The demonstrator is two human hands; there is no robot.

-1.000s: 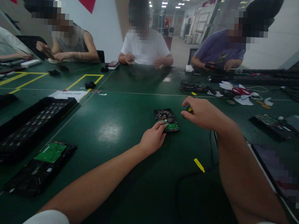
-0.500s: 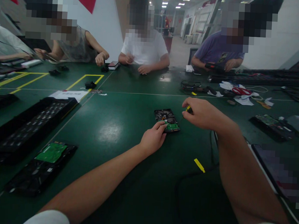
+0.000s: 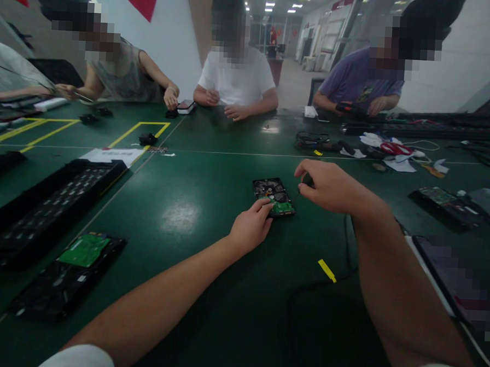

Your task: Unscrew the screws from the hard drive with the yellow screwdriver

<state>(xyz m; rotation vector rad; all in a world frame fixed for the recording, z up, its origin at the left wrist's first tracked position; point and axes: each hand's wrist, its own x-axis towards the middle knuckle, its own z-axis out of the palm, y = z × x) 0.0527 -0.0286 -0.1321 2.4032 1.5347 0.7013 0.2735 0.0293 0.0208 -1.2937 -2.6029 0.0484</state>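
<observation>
A hard drive (image 3: 283, 192) with a green circuit board lies on the green table in front of me. My left hand (image 3: 251, 226) is closed on its near left edge, with the fingertips on the board. To the right of the drive, my right hand (image 3: 331, 187) is raised a little above the table. Its fingers curl around a small screwdriver (image 3: 307, 179), of which just a bit of dark handle shows; my fingers hide most of it. The screwdriver and the drive are apart.
A second drive in a black caddy (image 3: 65, 275) lies at left, beside a long black tray (image 3: 58, 206). Another drive (image 3: 447, 208) is at right, near a tablet-like device (image 3: 449, 276). A yellow tag (image 3: 326, 270) sits on a cable. Several people (image 3: 238, 76) work across the table.
My right hand has shifted slightly left and turned, so the yellow on the screwdriver's handle no longer shows. My left hand and the hard drive have stayed in place.
</observation>
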